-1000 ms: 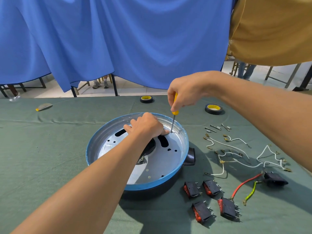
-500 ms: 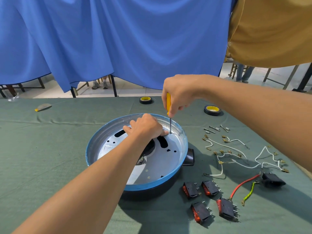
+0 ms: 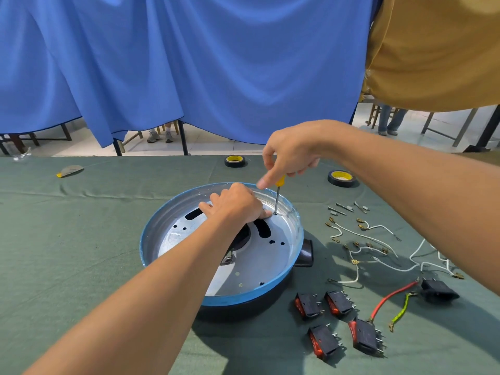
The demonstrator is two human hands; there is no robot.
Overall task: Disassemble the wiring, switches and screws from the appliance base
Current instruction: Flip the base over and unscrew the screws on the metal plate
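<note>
The round base (image 3: 162,228) sits mid-bench (image 3: 81,253). At its 1 o'clock the right grip (image 3: 292,155) pinches a screwdriver (image 3: 277,197), tip down on the plate. The left grip (image 3: 235,204) rests beside the tip, fingers bent; I cannot tell whether it clasps anything. Switches (image 3: 338,303) lie at 4 o'clock.

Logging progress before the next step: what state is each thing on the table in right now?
appliance base: open side up, metal plate inside
screwdriver: upright, tip on the plate
right hand: grips the screwdriver handle
left hand: rests on the plate beside the tip
switches: four, removed, loose
white wires: removed, loose
red wire: removed
power socket: removed
screws: loose
tape rolls: flat
</note>
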